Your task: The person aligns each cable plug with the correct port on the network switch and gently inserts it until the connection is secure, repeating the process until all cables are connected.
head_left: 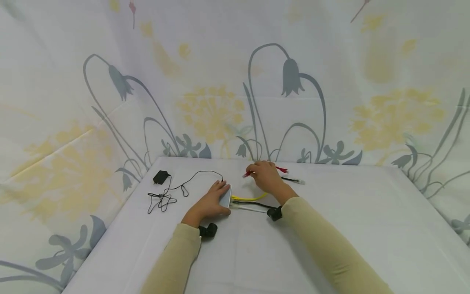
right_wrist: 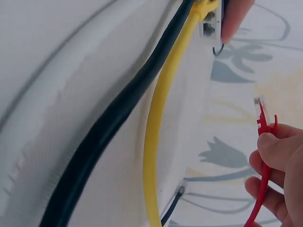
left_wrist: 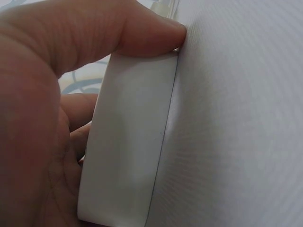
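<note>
My left hand [head_left: 211, 203] grips a small white network switch [head_left: 226, 198] by its ends, thumb on the near end in the left wrist view. The switch [left_wrist: 130, 137] rests on the table. A yellow network cable [head_left: 252, 199], a black one [head_left: 253, 203] and a whitish one [head_left: 251, 209] run from its right side. In the right wrist view an open socket [right_wrist: 208, 29] shows beside the yellow plug. Farther back, my right hand [head_left: 267, 176] pinches a red network cable [right_wrist: 263, 182] just behind its clear plug [right_wrist: 259, 108], apart from the switch.
A black power adapter [head_left: 160, 177] lies at the back left, its thin cord [head_left: 163, 198] tangled on the table and running to the switch. Right of my right hand lie a red cable end [head_left: 282, 169] and a black cable end [head_left: 293, 180]. A patterned cloth [head_left: 220, 61] stands behind.
</note>
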The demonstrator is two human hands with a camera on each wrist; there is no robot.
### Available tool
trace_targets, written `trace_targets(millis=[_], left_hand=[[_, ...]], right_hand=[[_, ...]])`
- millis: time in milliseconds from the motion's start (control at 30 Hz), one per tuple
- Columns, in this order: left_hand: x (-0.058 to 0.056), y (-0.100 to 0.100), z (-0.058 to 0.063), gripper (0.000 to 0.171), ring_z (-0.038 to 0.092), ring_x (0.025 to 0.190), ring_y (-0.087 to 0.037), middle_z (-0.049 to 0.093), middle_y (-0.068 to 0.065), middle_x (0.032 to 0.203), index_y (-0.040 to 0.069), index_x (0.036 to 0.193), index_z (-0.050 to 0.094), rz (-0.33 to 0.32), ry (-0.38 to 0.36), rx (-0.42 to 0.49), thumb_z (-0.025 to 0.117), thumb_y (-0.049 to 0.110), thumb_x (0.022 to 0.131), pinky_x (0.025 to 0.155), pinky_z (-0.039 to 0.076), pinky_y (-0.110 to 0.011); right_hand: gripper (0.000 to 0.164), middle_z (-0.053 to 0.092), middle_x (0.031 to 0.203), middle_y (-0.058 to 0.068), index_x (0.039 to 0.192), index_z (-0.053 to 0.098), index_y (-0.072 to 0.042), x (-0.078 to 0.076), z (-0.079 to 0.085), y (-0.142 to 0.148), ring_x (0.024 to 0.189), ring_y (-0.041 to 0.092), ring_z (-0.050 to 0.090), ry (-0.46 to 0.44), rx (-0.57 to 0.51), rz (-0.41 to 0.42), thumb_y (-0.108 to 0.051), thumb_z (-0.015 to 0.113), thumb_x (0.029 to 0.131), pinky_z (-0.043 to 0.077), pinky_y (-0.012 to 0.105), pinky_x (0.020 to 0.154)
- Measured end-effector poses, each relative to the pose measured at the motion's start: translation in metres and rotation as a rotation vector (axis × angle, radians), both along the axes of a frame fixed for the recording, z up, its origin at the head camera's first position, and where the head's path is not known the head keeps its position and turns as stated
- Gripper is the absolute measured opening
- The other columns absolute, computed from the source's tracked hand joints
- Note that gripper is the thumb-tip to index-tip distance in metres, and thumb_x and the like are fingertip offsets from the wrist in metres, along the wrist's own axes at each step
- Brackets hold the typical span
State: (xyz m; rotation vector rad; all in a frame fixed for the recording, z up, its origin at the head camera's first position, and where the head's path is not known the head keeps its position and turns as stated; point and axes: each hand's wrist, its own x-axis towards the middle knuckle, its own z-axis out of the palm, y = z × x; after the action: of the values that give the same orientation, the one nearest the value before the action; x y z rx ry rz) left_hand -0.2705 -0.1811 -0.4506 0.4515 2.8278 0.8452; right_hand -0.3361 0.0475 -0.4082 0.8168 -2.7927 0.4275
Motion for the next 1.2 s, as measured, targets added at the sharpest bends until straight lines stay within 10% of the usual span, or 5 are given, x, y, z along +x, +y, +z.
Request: trace_targets(millis=[1200], left_hand=[[0.003,0.0,0.0,0.089,0.006,0.152,-0.029,0.023,-0.006,0.162,0.012,0.152,0.034,-0.016,0.029,0.027,0.076,0.025,0.074,0.117,0.024,-0.051]], right_hand=[[0.015,0.066,0.103,0.003,0.108,0.067,-0.013,0.022,-0.019,-0.026,0.099,0.024,0.063,-0.041,-0.114,0.112,-0.013,0.061,0.095,0.049,0.04,0.094]])
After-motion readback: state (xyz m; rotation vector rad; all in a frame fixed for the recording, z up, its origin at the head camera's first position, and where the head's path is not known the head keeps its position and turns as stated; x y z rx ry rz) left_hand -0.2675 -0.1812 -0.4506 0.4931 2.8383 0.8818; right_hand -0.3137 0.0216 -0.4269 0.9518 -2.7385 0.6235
